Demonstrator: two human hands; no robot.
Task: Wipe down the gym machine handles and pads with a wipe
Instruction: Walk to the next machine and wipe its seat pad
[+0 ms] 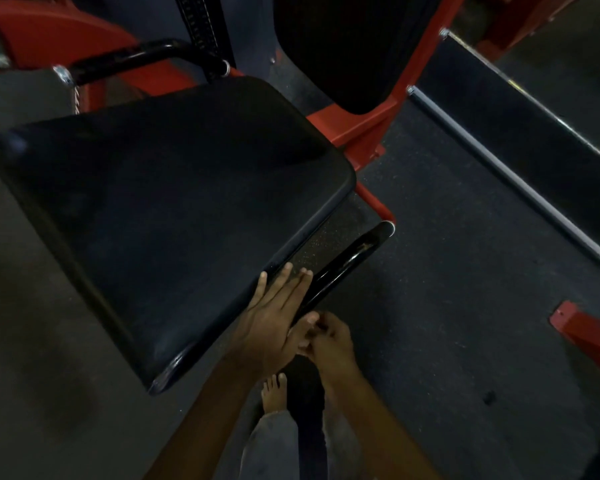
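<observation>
1. My left hand (274,320), fingers straight, rests flat at the seat pad's (160,216) lower-right edge, centre frame.
2. My right hand (329,341) curls beside the black handle (343,268); whether it holds a wipe, I cannot tell.

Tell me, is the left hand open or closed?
Open. The left hand has straight fingers lying at the seat pad edge, beside the black handle.

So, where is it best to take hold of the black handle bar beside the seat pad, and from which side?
Take the black handle bar at its bare middle, above both hands. It is a round tube lying apart from the seat pad, so fingers can likely wrap fully around it. Come from the right, the open floor side; the left hand rests across the pad edge, and the right hand is at the bar's near end.
</observation>
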